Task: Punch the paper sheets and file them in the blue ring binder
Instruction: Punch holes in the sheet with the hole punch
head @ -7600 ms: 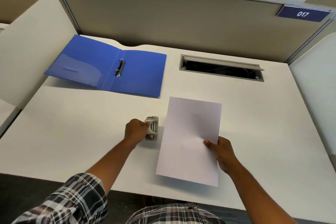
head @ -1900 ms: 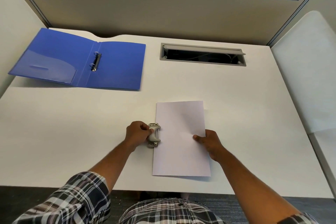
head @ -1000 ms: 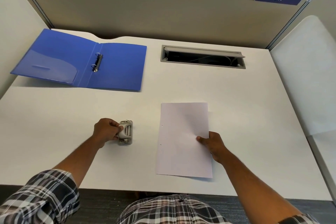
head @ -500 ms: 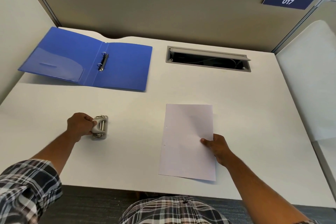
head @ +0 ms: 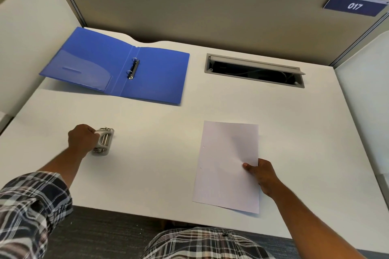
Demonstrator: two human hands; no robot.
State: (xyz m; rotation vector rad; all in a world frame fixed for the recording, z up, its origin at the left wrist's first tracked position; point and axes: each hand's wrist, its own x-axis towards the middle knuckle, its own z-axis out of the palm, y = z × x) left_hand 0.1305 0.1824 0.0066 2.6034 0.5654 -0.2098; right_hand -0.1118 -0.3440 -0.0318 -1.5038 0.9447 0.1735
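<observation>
The blue ring binder (head: 117,69) lies open at the desk's back left, its two metal rings (head: 133,68) closed and bare. A grey hole punch (head: 104,142) stands on the desk front left, and my left hand (head: 83,140) grips its left side. The white paper sheets (head: 228,164) lie front right, with two small punched holes along their left edge. My right hand (head: 261,175) pinches the sheets at their right edge, thumb on top.
A grey cable slot (head: 253,70) with its lid raised is sunk into the white desk (head: 157,132) at the back right. Beige partition walls stand behind and on both sides. The desk's front edge runs just above my lap.
My left hand has slid the hole punch off the paper's left edge and far to the left. The sheets, now showing two holes, stay under my right hand.
</observation>
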